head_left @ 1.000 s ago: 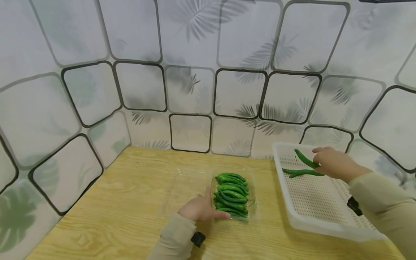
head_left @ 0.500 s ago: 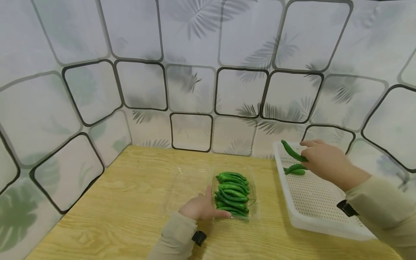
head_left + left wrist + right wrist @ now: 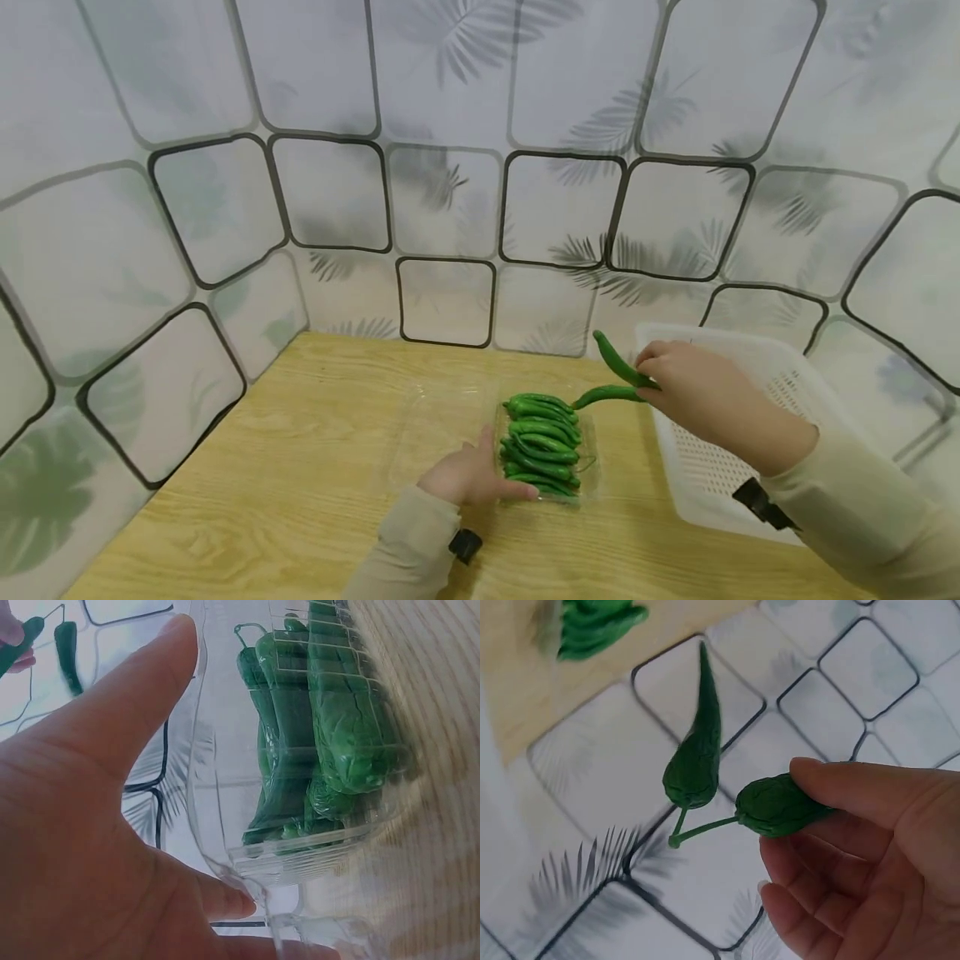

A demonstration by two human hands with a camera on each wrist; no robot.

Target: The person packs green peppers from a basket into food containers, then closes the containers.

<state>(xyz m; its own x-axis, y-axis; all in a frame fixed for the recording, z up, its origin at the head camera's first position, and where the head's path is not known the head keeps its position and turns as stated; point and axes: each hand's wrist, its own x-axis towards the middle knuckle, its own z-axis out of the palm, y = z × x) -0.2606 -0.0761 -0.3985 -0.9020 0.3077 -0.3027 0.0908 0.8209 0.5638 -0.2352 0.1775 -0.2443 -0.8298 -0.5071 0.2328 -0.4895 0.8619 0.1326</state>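
Note:
My right hand (image 3: 693, 398) pinches a green chili pepper (image 3: 780, 806) between thumb and fingers, in the air beside the clear plastic box (image 3: 592, 492). A second green pepper (image 3: 694, 769) dangles beside it, and their stems meet in the right wrist view. Several green peppers (image 3: 542, 442) lie side by side in the box, which stands on the table with its lid (image 3: 431, 425) folded out to the left. Thumb and fingers spread, my left hand (image 3: 472, 479) touches the box's near left corner. In the left wrist view the thumb lies along the clear wall.
To the right stands a white perforated plastic basket (image 3: 675, 492), partly hidden behind my right forearm. Wood-grain table (image 3: 262, 467) extends to the left and front. A patterned cloth backdrop (image 3: 442, 300) rises along the table's back and left side.
My right hand has moved left with the two peppers, out from over the basket to near the box. My left hand has stayed at the box's corner.

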